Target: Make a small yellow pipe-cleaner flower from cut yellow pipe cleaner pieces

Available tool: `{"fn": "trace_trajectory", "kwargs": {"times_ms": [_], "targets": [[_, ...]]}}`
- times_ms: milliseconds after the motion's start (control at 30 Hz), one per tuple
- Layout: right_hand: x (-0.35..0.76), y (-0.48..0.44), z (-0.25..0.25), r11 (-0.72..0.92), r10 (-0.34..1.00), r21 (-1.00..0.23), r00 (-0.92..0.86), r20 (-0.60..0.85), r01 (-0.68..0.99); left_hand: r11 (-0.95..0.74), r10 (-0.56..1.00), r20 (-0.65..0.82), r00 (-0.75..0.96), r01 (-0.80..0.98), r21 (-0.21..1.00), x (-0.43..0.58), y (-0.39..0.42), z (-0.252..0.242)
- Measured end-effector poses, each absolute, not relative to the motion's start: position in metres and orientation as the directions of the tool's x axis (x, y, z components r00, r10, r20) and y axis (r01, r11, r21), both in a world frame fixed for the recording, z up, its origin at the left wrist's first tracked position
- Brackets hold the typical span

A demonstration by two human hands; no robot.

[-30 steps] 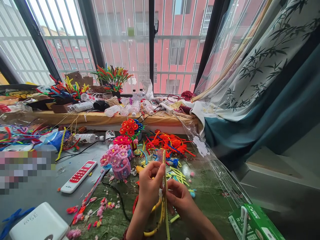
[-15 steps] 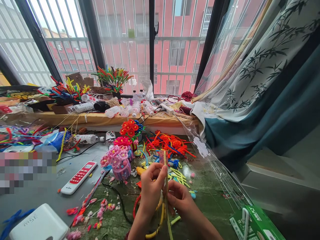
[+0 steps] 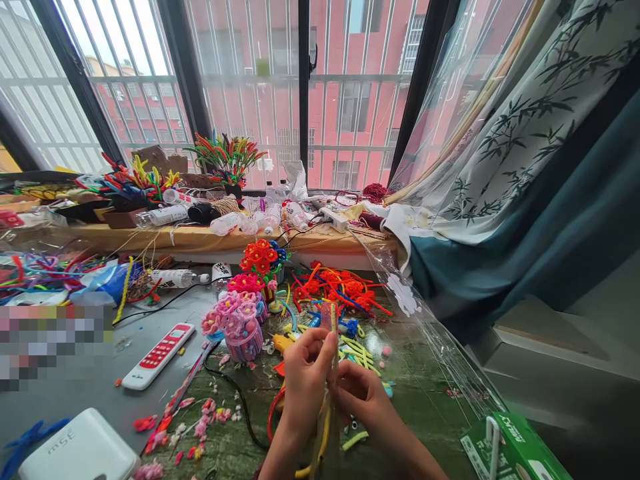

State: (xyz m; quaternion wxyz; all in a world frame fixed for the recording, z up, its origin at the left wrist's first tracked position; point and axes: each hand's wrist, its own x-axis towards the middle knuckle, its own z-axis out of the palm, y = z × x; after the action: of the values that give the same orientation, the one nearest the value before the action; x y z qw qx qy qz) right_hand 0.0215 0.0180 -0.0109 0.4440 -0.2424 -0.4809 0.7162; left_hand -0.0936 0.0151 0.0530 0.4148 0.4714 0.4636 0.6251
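Observation:
My left hand is closed in a pinch on a pale yellow pipe cleaner, which stands upright along a narrow see-through pinkish strip. The strip looks like a ruler, but I cannot be sure. Just below and to the right, my right hand pinches at the same upright pieces, its fingertips partly hidden. Below the hands the hanging part is blurred. Around them on the green tabletop lie yellow-green pipe cleaner pieces, an orange-yellow tool and a red loop.
Pipe cleaner flowers in a pink striped pot stand left of the hands, with red flowers behind. A white remote, a white box and a black cable lie left. A green box sits at right.
Both hands have shifted very slightly right, still pinching the upright pipe cleaner and strip. The pale yellow length that hung below the right hand is now blurred and hard to see.

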Motion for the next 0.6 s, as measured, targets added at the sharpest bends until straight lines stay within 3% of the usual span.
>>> {"fn": "trace_trajectory", "kwargs": {"times_ms": [600], "targets": [[0.0258, 0.0170, -0.0044, -0.120, 0.878, -0.914, -0.471, 0.085, -0.388, -0.238, 0.947, 0.213, -0.241, -0.078, 0.968, -0.0993, 0.0231, 0.0471]]}}
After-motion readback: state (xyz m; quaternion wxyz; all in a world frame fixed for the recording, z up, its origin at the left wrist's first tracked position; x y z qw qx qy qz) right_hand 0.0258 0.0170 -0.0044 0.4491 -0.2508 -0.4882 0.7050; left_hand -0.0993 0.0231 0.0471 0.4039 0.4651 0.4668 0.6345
